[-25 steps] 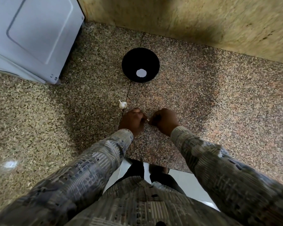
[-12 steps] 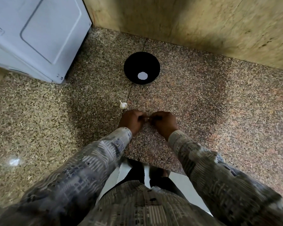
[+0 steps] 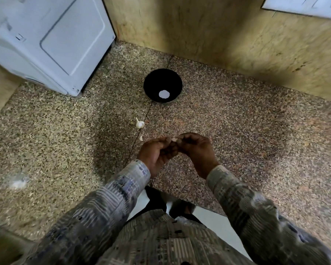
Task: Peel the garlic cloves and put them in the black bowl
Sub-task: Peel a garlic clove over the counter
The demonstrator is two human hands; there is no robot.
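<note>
Both hands are working 1 clove [image 3: 174, 139] rn: left hand [image 3: 157, 153] and right hand [image 3: 196, 150] are meeting tip to tip, fingertips [image 3: 167, 140] pinching it btwn them over the counter [image 3: 256, 142]. It's looking too small to call its long axis tbh. Straight ahead of the fingers, well apart and a touch to the left, the black bowl [image 3: 154, 79] is sitting, so the left hand's looking slightly nearer imo. 1 loose clove [image 3: 141, 138] is lying just left of the fingertips, w/ the garlic bulb [image 3: 139, 123] just beyond it. There's a white spot [image 3: 163, 94] showing in the bowl, can't tell what.
</note>
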